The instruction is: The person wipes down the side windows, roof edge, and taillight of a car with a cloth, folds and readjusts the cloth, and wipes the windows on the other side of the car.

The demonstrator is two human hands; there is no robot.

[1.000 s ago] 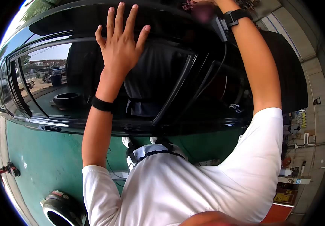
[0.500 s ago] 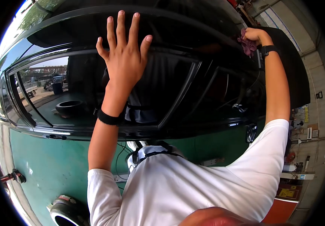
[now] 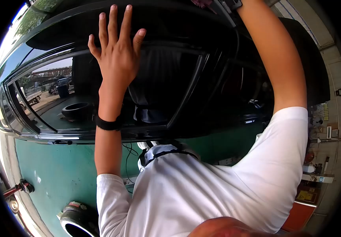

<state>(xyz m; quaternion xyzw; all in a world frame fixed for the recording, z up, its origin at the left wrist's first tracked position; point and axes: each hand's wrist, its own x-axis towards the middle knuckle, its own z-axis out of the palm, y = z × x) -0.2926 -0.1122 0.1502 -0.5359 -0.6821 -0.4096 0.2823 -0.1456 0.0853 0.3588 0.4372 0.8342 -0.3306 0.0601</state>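
Observation:
My left hand (image 3: 117, 57) lies with its fingers spread over the glossy black car (image 3: 170, 17), just above the side window (image 3: 150, 71), and holds nothing. A black band (image 3: 108, 123) circles that wrist. On the right, my arm reaches across the car to the top edge of the view, where my right hand is cut off beyond the wrist watch (image 3: 233, 4). A strip of purple cloth (image 3: 202, 3) shows beside it, on the dark bodywork. The fingers on the cloth are hidden.
A tyre (image 3: 77, 221) lies on the green floor (image 3: 48, 173) at lower left, near a red-handled tool (image 3: 18, 187). Dark cables (image 3: 129, 156) run by my feet. Along the right wall are an orange cabinet (image 3: 298, 215) and shelves with tools. The window reflects another tyre.
My right hand has swept left and up with the purple cloth, mostly leaving the view. My left hand, still spread, has shifted slightly left and up in the picture.

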